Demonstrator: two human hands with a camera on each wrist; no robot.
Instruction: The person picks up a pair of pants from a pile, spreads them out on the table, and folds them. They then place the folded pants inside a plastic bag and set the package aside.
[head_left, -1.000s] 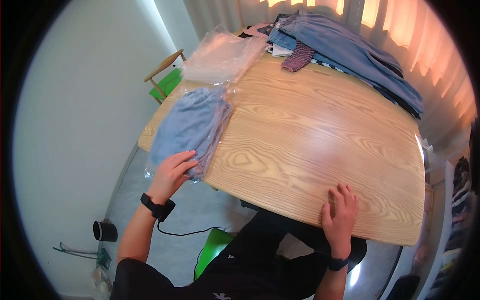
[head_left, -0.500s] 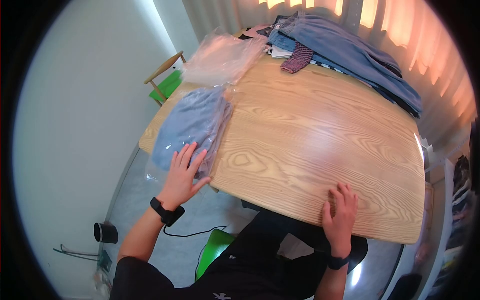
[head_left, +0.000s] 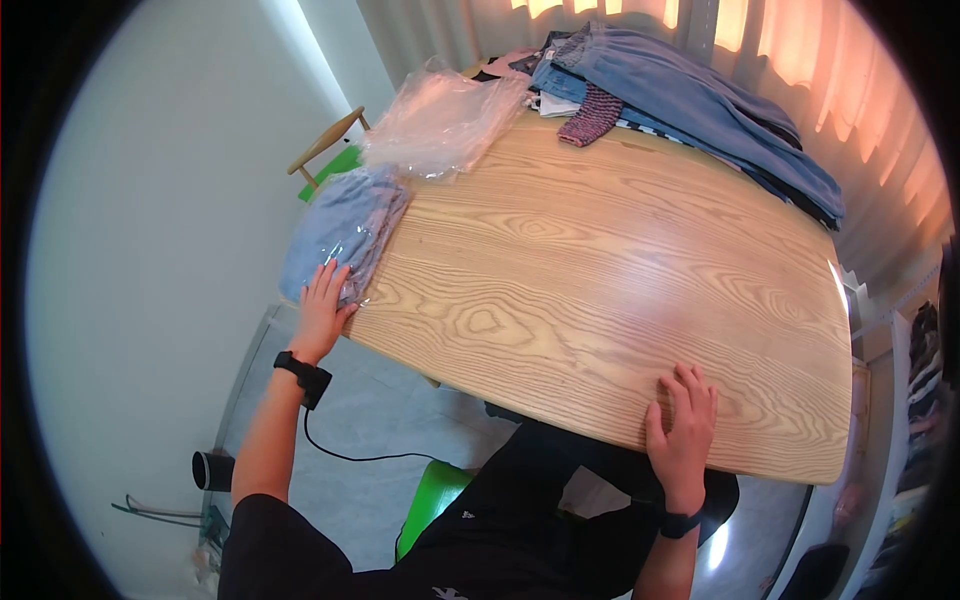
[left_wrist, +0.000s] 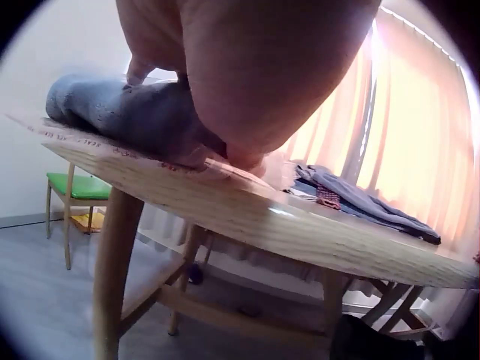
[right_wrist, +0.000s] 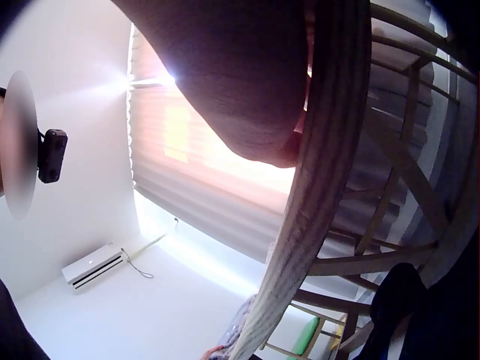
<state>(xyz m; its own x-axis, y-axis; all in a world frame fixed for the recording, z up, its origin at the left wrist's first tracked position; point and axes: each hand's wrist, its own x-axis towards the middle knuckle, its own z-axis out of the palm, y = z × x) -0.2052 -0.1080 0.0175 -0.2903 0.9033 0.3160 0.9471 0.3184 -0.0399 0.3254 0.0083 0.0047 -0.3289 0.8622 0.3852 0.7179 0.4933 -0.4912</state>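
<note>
A folded light-blue garment in a clear plastic bag (head_left: 345, 225) lies at the left end of the wooden table (head_left: 600, 290). My left hand (head_left: 320, 318) rests on the bag's near end, fingers stretched out over the plastic and thumb at its right side. In the left wrist view the bundle (left_wrist: 127, 109) sits along the table edge beneath the hand (left_wrist: 262, 67), with printed plastic poking past the edge. Far to the right, my right hand (head_left: 682, 430) lies on the table's near edge with fingers loosely bent, holding nothing.
Flat clear plastic bags (head_left: 440, 120) lie beyond the garment. A pile of clothes (head_left: 700, 100), with a knitted sleeve (head_left: 592, 115) hanging out, covers the back edge. A chair (head_left: 330, 140) stands behind the table's left end. A cable (head_left: 370, 458) hangs from the left wrist.
The bagged garment has slid left to the table's edge, and my left hand has moved with it, its fingers now spread on the bag. The right hand has stayed in place.
</note>
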